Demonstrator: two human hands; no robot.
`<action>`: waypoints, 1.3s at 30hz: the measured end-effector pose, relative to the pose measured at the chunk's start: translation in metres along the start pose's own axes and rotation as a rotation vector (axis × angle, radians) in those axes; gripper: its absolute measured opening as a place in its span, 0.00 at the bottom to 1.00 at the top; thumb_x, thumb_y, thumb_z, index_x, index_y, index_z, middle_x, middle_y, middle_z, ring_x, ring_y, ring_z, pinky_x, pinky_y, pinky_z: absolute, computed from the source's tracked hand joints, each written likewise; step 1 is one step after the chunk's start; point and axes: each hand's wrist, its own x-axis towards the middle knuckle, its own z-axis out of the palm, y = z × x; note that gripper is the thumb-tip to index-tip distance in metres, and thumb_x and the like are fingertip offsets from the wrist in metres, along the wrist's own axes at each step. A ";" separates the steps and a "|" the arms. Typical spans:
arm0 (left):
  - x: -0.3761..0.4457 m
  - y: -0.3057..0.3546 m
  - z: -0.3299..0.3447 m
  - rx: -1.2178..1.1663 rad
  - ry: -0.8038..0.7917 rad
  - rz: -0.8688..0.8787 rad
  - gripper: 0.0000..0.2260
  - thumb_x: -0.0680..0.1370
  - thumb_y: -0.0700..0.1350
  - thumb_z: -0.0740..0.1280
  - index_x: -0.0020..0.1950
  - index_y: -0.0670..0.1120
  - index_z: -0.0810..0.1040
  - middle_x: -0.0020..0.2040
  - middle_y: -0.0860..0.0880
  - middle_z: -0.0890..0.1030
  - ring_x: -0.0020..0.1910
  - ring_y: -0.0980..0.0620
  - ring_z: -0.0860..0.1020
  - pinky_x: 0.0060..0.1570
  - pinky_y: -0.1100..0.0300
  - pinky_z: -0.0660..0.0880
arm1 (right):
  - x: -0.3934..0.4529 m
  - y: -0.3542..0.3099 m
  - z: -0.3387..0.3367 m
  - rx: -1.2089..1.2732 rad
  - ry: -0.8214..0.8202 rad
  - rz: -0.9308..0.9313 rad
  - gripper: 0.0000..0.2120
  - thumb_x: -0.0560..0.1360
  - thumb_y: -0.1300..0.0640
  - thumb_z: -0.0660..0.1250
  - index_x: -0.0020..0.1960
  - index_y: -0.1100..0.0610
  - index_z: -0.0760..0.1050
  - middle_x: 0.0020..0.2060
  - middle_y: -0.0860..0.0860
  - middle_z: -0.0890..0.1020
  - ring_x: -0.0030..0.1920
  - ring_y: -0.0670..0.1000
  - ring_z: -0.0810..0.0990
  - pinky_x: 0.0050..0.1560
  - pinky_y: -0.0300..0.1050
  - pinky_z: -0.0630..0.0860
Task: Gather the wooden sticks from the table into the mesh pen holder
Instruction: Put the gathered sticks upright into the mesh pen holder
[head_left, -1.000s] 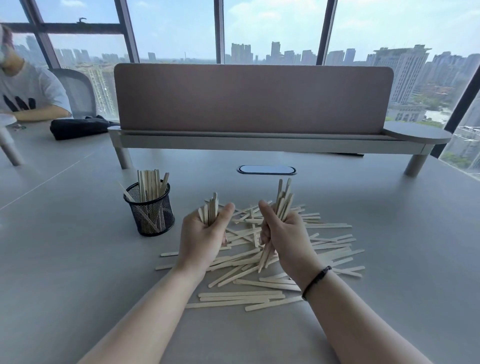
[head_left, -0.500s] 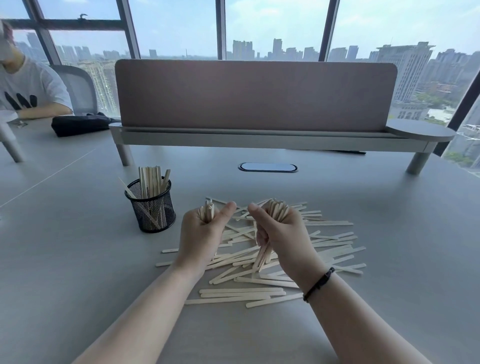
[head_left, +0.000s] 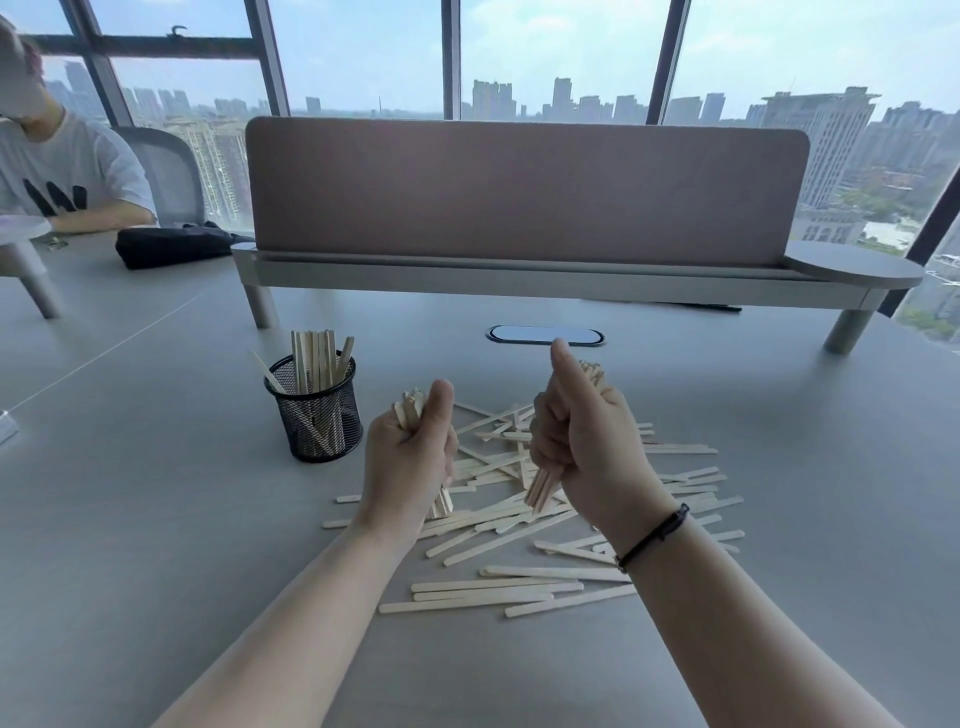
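Mesh pen holder (head_left: 316, 415): black wire cylinder, upright on the surface (head_left: 130, 519), far-left of the loose pile. It holds a cluster of pale flat sticks (head_left: 314, 358) standing on end, one leaning out to the left. Loose wooden sticks (head_left: 519, 540) lie scattered and overlapping flat on the surface. My left hand (head_left: 408, 457) grips one bundle, my right hand (head_left: 582, 447) grips another, both above the pile.
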 end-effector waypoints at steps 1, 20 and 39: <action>0.000 0.000 0.000 0.011 0.005 0.018 0.32 0.75 0.66 0.67 0.27 0.43 0.61 0.23 0.44 0.63 0.21 0.51 0.60 0.24 0.61 0.60 | -0.001 0.003 0.000 -0.016 -0.011 0.011 0.31 0.73 0.42 0.70 0.32 0.54 0.50 0.24 0.50 0.54 0.24 0.49 0.52 0.27 0.40 0.52; 0.004 0.013 -0.008 -0.094 0.145 -0.092 0.29 0.80 0.52 0.67 0.27 0.37 0.60 0.22 0.47 0.60 0.21 0.52 0.57 0.24 0.63 0.55 | 0.033 -0.003 0.056 -0.081 -0.069 0.015 0.29 0.80 0.51 0.65 0.24 0.49 0.57 0.20 0.47 0.58 0.22 0.48 0.53 0.27 0.40 0.53; 0.023 0.017 -0.029 -0.129 0.488 0.041 0.27 0.80 0.49 0.66 0.32 0.33 0.60 0.28 0.47 0.62 0.31 0.49 0.61 0.32 0.56 0.60 | 0.131 0.047 0.204 -0.257 -0.261 0.059 0.21 0.76 0.50 0.73 0.31 0.57 0.68 0.24 0.55 0.74 0.24 0.55 0.74 0.29 0.43 0.74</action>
